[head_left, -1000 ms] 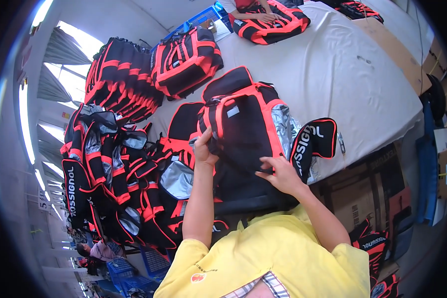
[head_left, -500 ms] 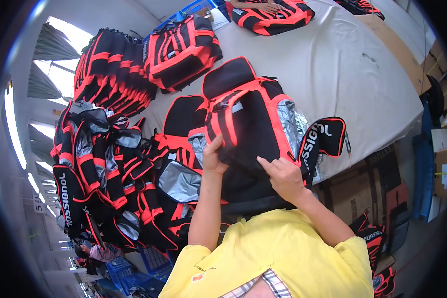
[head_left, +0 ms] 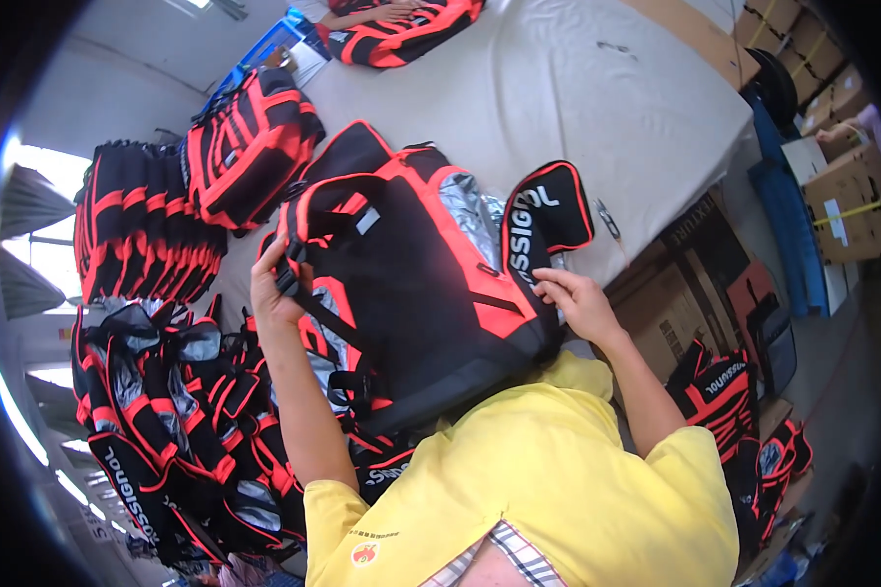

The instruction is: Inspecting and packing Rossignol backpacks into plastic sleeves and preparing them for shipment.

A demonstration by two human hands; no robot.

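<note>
Nearest is the wearer's yellow shirt, and just beyond it a black and coral-red backpack lies flat on the pale-covered bench, its lower edge toward the wearer. The left hand is at the bag's left side, fingers curled round a black strap by its buckle. The right hand is beside the bag's lower right side with fingers bent, at the near end of a black flap with white lettering; whether it pinches anything I cannot tell. A small slim tool lies just right of the flap, near the bench's edge. To the left is a loose heap of similar bags with silvery linings. Farther off, a row of packed bags leans together, next to another backpack. At the far side, a co-worker's hand rests on one more bag, near a blue crate
</note>
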